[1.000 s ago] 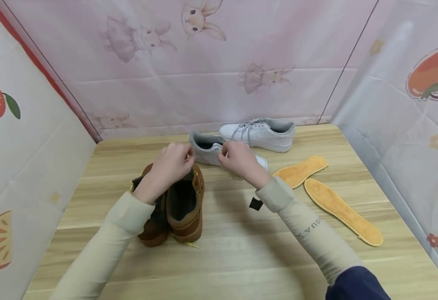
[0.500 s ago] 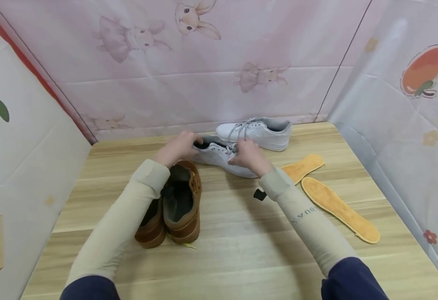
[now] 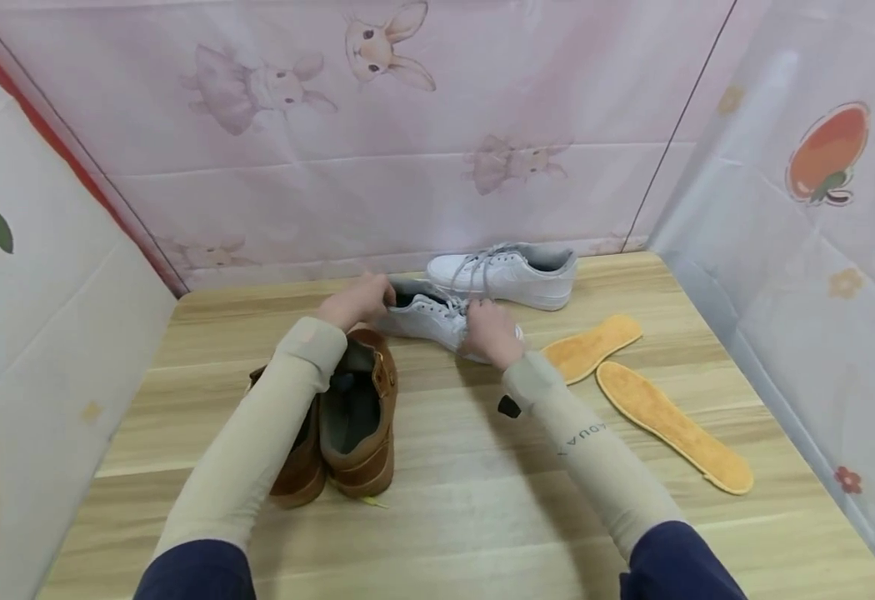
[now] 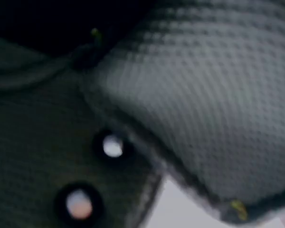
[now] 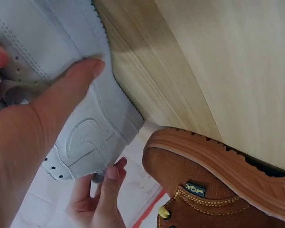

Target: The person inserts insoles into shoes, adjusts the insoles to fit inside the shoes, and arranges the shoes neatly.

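A white sneaker [image 3: 422, 321] with grey laces lies between my hands near the back of the table. My left hand [image 3: 362, 300] pinches its grey collar at the heel end. My right hand [image 3: 493, 333] grips the front part, and in the right wrist view its thumb [image 5: 80, 78] presses along the sneaker's side. Just below my left hand stands a brown shoe [image 3: 373, 467]; its mate [image 3: 298, 479] is partly hidden by my left sleeve. The left wrist view is filled by a dark, blurred shoe tongue [image 4: 213, 95] and eyelets.
Behind the held sneaker, a second white sneaker [image 3: 512, 279] stands close to the pink rabbit-print back wall [image 3: 377, 200]. Two orange insoles [image 3: 673, 425] lie on the right of the wooden table [image 3: 467, 517]. Printed sheets border the left and right sides.
Both hands have come down onto the white sneaker, the left at its heel and the right at its front. The left hand has moved off from above the brown shoes.
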`<state>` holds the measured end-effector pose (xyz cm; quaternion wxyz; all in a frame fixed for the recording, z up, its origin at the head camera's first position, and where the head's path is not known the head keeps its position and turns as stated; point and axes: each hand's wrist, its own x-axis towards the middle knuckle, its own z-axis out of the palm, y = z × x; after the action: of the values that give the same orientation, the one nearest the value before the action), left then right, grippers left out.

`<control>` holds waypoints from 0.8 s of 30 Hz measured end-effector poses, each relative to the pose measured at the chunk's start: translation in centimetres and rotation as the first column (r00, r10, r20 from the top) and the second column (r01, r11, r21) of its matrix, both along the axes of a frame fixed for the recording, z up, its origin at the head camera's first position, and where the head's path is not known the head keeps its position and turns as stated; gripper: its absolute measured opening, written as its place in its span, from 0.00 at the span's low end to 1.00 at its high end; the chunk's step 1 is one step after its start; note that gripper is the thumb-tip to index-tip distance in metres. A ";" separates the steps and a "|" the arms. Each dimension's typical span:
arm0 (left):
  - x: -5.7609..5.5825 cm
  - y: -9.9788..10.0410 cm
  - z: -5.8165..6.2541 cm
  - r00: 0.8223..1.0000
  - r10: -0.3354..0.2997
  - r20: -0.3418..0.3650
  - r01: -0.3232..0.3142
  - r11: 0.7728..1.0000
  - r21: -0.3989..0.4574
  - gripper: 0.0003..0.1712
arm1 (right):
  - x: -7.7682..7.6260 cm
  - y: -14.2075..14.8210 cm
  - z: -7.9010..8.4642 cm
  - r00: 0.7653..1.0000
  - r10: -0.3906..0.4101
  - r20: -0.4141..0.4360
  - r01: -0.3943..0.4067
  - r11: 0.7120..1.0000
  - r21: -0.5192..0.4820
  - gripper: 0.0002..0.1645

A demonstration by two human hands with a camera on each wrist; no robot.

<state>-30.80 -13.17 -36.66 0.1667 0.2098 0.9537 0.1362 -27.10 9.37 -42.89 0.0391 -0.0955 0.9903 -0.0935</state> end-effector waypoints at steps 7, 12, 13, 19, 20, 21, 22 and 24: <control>-0.3 -0.3 -0.5 0.998 0.026 -0.057 -0.024 0.999 0.023 0.14 | 0.1 -0.6 -0.4 1.000 -0.014 -0.019 0.014 1.000 -0.025 0.44; -0.4 -0.4 -0.5 0.998 0.024 -0.056 -0.021 0.999 0.042 0.12 | 0.0 -0.7 -0.4 1.000 -0.017 -0.022 0.017 1.000 -0.009 0.44; -0.4 -0.4 -0.5 0.998 0.025 -0.054 -0.022 0.999 0.044 0.12 | 0.0 -0.7 -0.4 1.000 -0.019 -0.025 0.019 1.000 -0.006 0.44; -0.5 -0.7 -0.8 0.996 0.047 -0.071 -0.044 0.998 0.037 0.13 | 0.1 -1.2 -0.7 0.999 -0.016 -0.051 0.017 0.999 0.028 0.48; -0.6 -0.8 -0.9 0.996 0.048 -0.076 -0.046 0.998 0.037 0.14 | 0.1 -1.3 -0.7 0.998 -0.011 -0.058 0.013 0.999 0.037 0.48; -0.6 -0.8 -0.9 0.996 0.051 -0.079 -0.048 0.998 0.037 0.14 | 0.0 -1.4 -0.7 0.998 -0.007 -0.063 0.009 0.999 0.046 0.48; -0.7 -0.8 -1.0 0.995 0.051 -0.080 -0.048 0.998 0.036 0.14 | 0.0 -1.4 -0.8 0.998 -0.004 -0.067 0.007 0.999 0.054 0.48; -0.7 -0.8 -1.2 0.995 0.052 -0.087 -0.050 0.998 0.030 0.13 | -0.2 -1.5 -0.8 0.998 -0.002 -0.065 0.006 0.999 0.054 0.49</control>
<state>-31.53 -13.94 -37.87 0.1183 0.1934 0.9632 0.1442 -27.35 7.89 -43.70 0.0096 -0.0955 0.9934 -0.0636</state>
